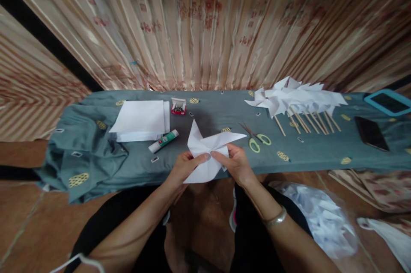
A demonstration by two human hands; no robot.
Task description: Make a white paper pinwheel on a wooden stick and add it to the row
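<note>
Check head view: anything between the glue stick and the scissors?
Yes: the white folded paper pinwheel, held in both hands, lies between glue stick and scissors, over the teal cloth.

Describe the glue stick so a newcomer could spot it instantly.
On the grey-green cloth, find the stack of white paper at the left. The glue stick lies at the stack's near right corner, tilted. It is the only small tube there: white with a green label.

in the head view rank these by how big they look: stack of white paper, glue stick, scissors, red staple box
1. stack of white paper
2. scissors and glue stick: look about alike, so unranked
3. red staple box, though it lies farther from the camera
</note>
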